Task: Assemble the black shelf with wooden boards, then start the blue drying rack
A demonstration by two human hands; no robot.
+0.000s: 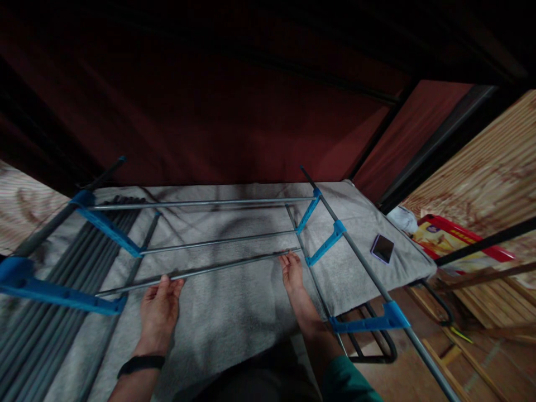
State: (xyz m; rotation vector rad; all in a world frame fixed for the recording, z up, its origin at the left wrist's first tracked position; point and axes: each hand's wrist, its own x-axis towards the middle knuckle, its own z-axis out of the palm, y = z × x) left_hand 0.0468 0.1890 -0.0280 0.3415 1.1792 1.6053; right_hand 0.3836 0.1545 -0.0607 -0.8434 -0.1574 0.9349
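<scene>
A thin grey metal rod [228, 266] lies across the middle of a partly built rack. My left hand [160, 310] is closed around its left part, thumb on top, with a dark band on the wrist. Near the rod's right end, my right hand [292, 273] pinches it between thumb and fingers. The left tip is by a blue plastic bracket [62, 295]; whether it sits in a hole I cannot tell. On the right, the rod's end is close to another blue bracket [326, 244]. Two more crossbars, a rear one [201, 202] and a middle one [218, 242], span the frame.
Several loose grey tubes [62, 279] lie on the grey blanket [234, 324] at left. A long side pole [368, 271] runs down the right, with a front blue bracket [371, 322]. A phone [382, 248] rests farther right. Wooden slatted furniture [494, 301] stands beyond.
</scene>
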